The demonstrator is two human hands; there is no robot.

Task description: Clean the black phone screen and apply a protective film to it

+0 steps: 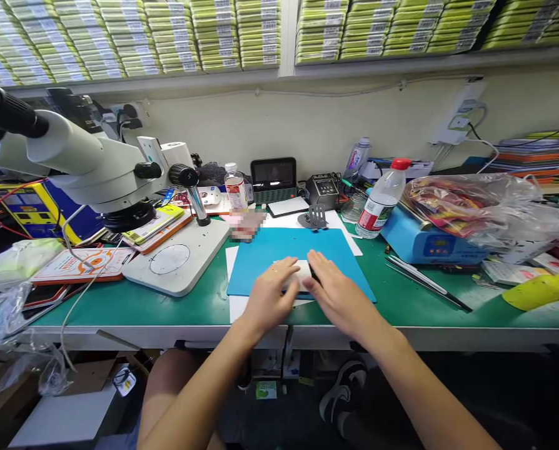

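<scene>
My left hand (271,296) and right hand (338,292) flank a white object (302,274), likely steadying it. Whether either clasps it, I can't tell.

1. The mat (261,250) was plain bright blue.
2. The small central object (302,271) was white.
3. The desk (204,307) was green.
4. The bottle cap (401,164) was red.
5. Shelved packets (204,39) were yellow-green, with black-and-white barcode labels (225,30).
6. The microscope (89,165) was white and black.

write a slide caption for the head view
Two hands flank a white object over a blue mat, microscope at left.
</scene>
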